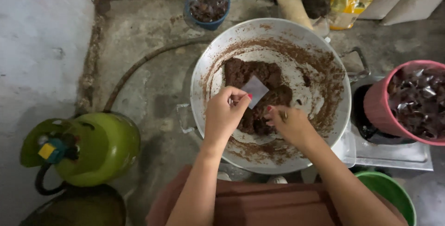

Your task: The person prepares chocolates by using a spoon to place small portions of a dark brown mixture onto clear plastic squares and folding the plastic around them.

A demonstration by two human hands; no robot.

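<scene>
Brown paste (259,91): a dark, sticky mound lying in the middle of the wide metal pan (204,73), just beyond both hands; smears and crumbs ring the pan's wall, so much of the mass looks already scraped away or worked.
Wrapper square (254,90): a small pale, see-through sheet pinched at its near corner by the left hand (225,114), held just above the mound, still flat and empty.
Left grip: thumb and forefinger clenched on the wrapper square.
Right grip: the right hand (291,125) has its fingers curled at the near edge of the mound, touching the paste; whether it has a lump pinched cannot be told.
Done so far: the pink tub (378,108), to the right of the right hand, is heaped with shiny dark wrapped pieces; a blue bowl (207,3) far beyond the left hand holds more.
Left to do: judging by the mound, a fair share of paste remains unwrapped.
Nearby: a green gas cylinder (99,149) stands on the floor, well left of the left hand.
</scene>
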